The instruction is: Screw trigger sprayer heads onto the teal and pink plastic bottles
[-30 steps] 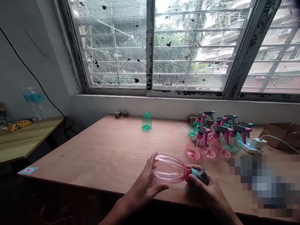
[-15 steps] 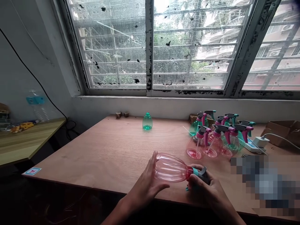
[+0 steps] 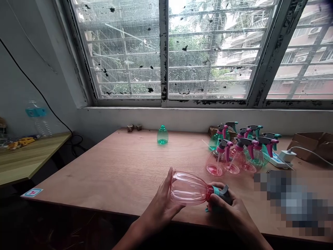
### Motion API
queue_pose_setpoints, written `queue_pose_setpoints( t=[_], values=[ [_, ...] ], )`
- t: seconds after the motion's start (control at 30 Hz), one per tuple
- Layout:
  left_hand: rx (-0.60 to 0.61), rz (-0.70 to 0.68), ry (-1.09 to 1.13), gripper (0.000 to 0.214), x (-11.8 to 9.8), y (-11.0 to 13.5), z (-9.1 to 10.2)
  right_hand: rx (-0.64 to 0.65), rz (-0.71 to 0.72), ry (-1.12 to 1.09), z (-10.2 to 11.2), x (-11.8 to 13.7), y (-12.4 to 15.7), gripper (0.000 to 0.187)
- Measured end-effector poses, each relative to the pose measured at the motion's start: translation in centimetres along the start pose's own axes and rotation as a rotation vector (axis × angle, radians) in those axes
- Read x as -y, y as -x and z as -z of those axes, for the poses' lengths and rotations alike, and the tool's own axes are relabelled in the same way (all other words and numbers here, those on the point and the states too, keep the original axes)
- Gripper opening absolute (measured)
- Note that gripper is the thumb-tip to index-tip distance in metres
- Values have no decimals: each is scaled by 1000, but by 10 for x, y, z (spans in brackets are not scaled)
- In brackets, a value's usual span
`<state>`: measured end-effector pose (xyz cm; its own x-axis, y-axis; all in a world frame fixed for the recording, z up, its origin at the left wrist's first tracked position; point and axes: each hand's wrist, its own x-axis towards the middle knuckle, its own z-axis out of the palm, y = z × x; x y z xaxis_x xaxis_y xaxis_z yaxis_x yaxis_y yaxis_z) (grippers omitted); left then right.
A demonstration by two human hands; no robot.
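A clear pink spray bottle lies sideways in the air above the table's front edge, its base to the left. My left hand cups that base, with the thumb low along its side. At the bottle's neck, my right hand grips a spray head with a teal collar and a dark grey body. The fingers partly cover this head, and a bit of teal shows below it. Whether the collar is fully seated on the neck, I cannot tell.
Several pink and green spray bottles stand grouped at the right. A green bottle without a spray head stands at the back. Behind the group are a power strip and a cardboard box. A blurred patch covers the right front.
My left thumb has moved in closer to the bottle's underside. The bottle's base end has dipped slightly. My right hand keeps its grip, and the whole view has shifted a little.
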<state>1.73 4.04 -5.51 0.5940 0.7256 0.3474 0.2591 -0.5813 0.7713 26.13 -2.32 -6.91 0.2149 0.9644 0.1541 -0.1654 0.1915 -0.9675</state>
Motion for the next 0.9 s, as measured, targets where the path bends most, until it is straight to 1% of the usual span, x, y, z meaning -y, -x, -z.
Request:
queue_pose_setpoints(
  t=[0.13, 0.3, 0.43, 0.57, 0.6, 0.73, 0.9],
  values=[
    [3, 9, 16, 115, -2, 0, 0, 12, -9, 7, -2, 3, 1, 49],
    [21, 41, 41, 110, -2, -2, 1, -23, -13, 8, -4, 5, 3, 51],
    [-6, 22, 23, 105, 4, -3, -1, 0, 3, 16, -3, 3, 2, 50],
    [20, 21, 21, 122, 3, -3, 0, 16, 15, 37, -2, 2, 1, 48],
    [26, 29, 26, 123, 1, -3, 0, 16, 15, 41, -1, 2, 1, 47],
    [13, 39, 36, 115, 0, -4, 0, 11, 17, 31, -1, 2, 1, 47],
    [-18, -4, -9, 114, 4, -4, -3, 32, 13, 62, 1, 0, 0, 48]
  ],
)
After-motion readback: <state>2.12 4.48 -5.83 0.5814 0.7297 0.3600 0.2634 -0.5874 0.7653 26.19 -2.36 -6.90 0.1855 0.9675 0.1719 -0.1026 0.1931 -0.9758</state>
